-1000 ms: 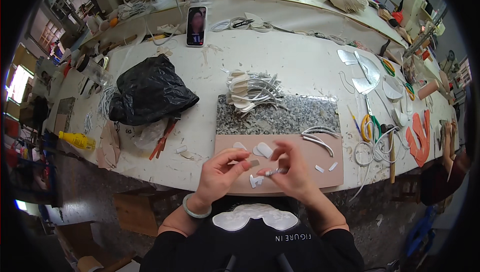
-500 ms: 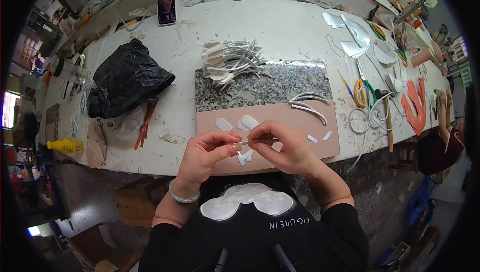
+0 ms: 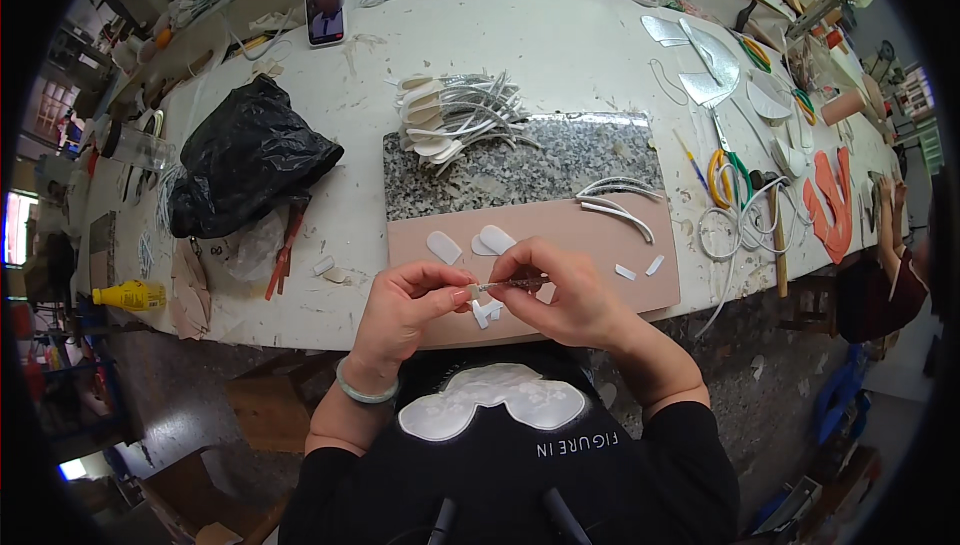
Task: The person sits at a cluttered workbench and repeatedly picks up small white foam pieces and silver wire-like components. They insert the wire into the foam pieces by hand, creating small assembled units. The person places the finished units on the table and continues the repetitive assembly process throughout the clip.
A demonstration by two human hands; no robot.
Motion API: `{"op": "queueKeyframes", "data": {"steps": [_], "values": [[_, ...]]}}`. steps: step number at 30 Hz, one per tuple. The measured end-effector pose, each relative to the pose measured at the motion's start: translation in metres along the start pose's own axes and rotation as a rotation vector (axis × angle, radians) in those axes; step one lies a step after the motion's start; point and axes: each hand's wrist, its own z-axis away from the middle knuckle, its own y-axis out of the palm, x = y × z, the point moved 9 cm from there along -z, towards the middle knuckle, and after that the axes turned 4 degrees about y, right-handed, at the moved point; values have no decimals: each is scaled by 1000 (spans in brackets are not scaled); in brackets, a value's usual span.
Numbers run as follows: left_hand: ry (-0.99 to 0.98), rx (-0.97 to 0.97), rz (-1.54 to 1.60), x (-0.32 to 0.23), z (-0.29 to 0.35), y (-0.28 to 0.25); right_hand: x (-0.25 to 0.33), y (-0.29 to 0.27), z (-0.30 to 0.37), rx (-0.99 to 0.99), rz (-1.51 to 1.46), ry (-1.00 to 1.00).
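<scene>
My left hand (image 3: 408, 305) pinches a small white strip (image 3: 477, 291) between thumb and fingertips. Its tip meets my right hand (image 3: 565, 295), whose closed fingers grip a thin, dark silvery piece (image 3: 528, 284) that I cannot make out fully. Both hands hover over a pinkish-beige board (image 3: 440, 235). On the board, just beyond my fingers, lie rounded white pieces (image 3: 494, 239) and a lone white tab (image 3: 443, 247). Small white scraps (image 3: 486, 313) rest beneath my hands, with slim white bits (image 3: 625, 272) to the right. Curved silver-white straps (image 3: 620, 207) lie at the board's right.
A granite slab (image 3: 590, 155) carries a bundle of white and silver straps (image 3: 450, 120). At left stand a black plastic bag (image 3: 250, 155) and a yellow bottle (image 3: 130, 295). Scissors (image 3: 722, 177), white cord (image 3: 745, 230) and coral pieces (image 3: 828, 210) lie right. A phone (image 3: 325, 5) stands behind.
My hands stay together at nearly the same spot. The right fingers have shifted slightly left, closer to the left fingertips. The whole view has tilted a little.
</scene>
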Motion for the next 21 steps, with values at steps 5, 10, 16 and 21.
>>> {"op": "queueKeyframes", "data": {"steps": [5, 10, 16, 21], "values": [[24, 14, -11, 0, 1, 0, -2, 2, 1, 1, 8, -3], [86, -10, -96, -3, 2, -1, -4, 5, -2, 68, 14, 55], [99, 25, -224, 2, 7, 6, -14, 21, 5, 122, 215, -74], [55, 11, -240, 0, 9, 2, -9, 21, 9, 144, 110, -61]]}}
